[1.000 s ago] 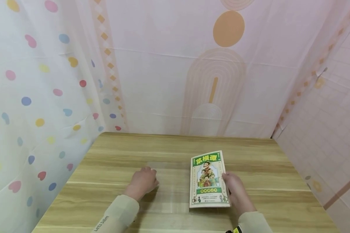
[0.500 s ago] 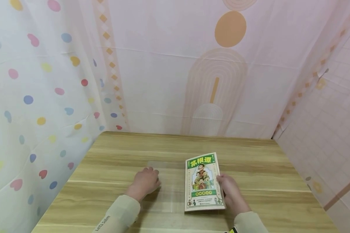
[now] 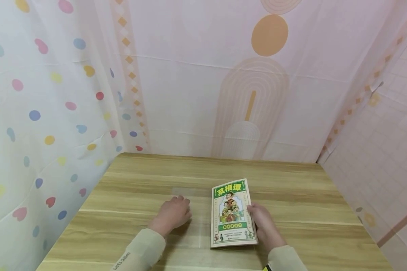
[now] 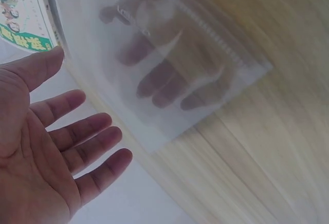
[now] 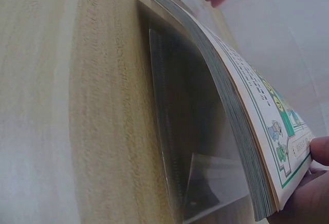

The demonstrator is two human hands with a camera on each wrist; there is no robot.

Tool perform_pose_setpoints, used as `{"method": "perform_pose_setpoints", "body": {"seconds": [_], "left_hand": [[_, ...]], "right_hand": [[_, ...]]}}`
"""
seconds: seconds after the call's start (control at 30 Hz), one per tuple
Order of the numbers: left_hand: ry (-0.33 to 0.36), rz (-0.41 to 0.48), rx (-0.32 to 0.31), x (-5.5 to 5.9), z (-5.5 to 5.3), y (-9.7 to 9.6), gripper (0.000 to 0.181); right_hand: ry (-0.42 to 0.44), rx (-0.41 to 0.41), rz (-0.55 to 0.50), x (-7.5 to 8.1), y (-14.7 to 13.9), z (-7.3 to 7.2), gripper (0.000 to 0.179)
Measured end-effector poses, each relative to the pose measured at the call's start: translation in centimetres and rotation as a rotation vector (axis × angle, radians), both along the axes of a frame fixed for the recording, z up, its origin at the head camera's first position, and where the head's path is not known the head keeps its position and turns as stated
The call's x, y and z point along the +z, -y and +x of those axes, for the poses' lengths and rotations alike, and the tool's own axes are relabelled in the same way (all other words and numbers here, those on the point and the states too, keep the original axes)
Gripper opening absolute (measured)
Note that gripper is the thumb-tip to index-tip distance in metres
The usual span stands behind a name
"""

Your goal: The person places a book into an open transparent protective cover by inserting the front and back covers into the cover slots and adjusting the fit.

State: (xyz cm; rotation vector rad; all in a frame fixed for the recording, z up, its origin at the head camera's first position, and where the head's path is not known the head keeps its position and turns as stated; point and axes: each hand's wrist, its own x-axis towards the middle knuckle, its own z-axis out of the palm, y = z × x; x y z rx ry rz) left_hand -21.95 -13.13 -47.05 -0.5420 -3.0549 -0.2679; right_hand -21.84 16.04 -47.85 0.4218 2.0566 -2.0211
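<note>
My right hand (image 3: 262,224) grips the right edge of a paperback book (image 3: 230,214), thumb on its green and cream cover with cartoon figures. In the right wrist view the book's page edges (image 5: 226,100) tilt up over a clear plastic book cover (image 5: 187,80) on the table, with a loose flap (image 5: 211,183) below the book. My left hand (image 3: 173,213) hovers over the left part of that plastic. Its fingers are spread and hold nothing in the left wrist view, and the shiny plastic sheet (image 4: 154,54) mirrors them.
The wood-grain table (image 3: 149,173) reaches back to a pale pink curtain (image 3: 183,105). A white curtain with coloured dots (image 3: 61,124) hangs along the left side, and a pale grid-patterned curtain (image 3: 386,158) along the right.
My right hand has carried the book left and slightly toward me, over the plastic cover. My left hand has shifted a little to the right, still holding nothing.
</note>
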Motion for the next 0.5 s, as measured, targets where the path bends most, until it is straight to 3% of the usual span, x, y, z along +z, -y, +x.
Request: {"method": "perform_pose_setpoints", "body": {"seconds": [0.17, 0.5], "left_hand": [[0.001, 0.012, -0.041, -0.1, 0.0, -0.7, 0.037], [0.07, -0.01, -0.111, -0.8, 0.0, -2.1, 0.05]], "right_hand": [[-0.008, 0.006, 0.0, -0.3, 0.3, -0.1, 0.036], [-0.021, 0.01, 0.041, -0.7, 0.7, -0.3, 0.037]]}}
